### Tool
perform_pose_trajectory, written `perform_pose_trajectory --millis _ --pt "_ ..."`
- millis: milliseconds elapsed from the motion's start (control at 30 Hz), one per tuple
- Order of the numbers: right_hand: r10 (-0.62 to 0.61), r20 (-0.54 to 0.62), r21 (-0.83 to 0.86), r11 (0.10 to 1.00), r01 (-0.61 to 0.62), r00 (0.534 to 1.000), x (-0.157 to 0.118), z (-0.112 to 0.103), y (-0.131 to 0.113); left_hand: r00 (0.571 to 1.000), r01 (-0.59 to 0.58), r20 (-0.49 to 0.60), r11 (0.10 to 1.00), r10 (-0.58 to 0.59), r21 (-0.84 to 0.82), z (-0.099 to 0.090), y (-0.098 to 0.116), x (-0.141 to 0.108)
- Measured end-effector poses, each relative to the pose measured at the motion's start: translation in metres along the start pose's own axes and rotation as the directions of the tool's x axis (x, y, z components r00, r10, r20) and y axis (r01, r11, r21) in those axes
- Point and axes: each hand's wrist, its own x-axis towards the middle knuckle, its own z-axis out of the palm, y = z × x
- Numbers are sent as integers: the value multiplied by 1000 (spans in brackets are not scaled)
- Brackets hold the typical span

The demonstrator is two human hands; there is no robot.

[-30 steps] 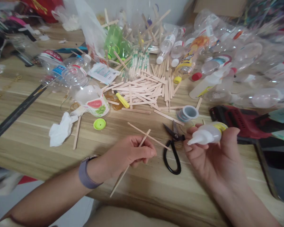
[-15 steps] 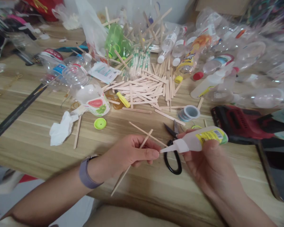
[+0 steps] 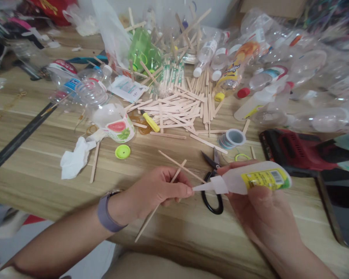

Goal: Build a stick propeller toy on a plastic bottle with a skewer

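My left hand (image 3: 167, 188), with a purple watch band at the wrist, pinches a wooden craft stick (image 3: 147, 223) that slants up through its fingers. A second craft stick (image 3: 174, 161) crosses just beyond the fingertips; whether the hand also grips it I cannot tell. My right hand (image 3: 264, 209) is closed around a glue bottle (image 3: 257, 180) with a yellow label, tipped onto its side. Its thin white nozzle points left and meets the left thumb tip. Under the nozzle lie black-handled scissors (image 3: 219, 207), partly covered by the bottle.
Loose craft sticks (image 3: 177, 110) are heaped at the centre, with plastic bottles (image 3: 305, 66) crowding the right. A red and black power tool (image 3: 296, 153) and a dark phone-like slab (image 3: 341, 205) lie right. A tape roll (image 3: 232, 138), green cap (image 3: 122, 151) and crumpled tissue (image 3: 75, 159) sit nearer.
The glue bottle has tilted flatter and its base has swung right and slightly down, with its nozzle shifting a little left. My left hand has moved slightly left with the stick.
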Motion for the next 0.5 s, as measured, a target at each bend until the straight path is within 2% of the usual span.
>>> perform_pose_trajectory --millis 67,200,267,500 --pt "33 -4 31 999 -33 999 1 -3 -3 1000 -5 8 1000 5 -8 0 0 0" --pt "59 -186 112 993 -38 981 5 -5 -9 1000 10 17 1000 -10 21 0 1 -1" --pt "46 -232 119 993 -19 972 6 -2 -11 998 24 48 998 -27 66 1 1 -1" --pt "-53 -154 0 999 54 987 3 1 -7 985 46 161 994 -61 99 4 1 -3"
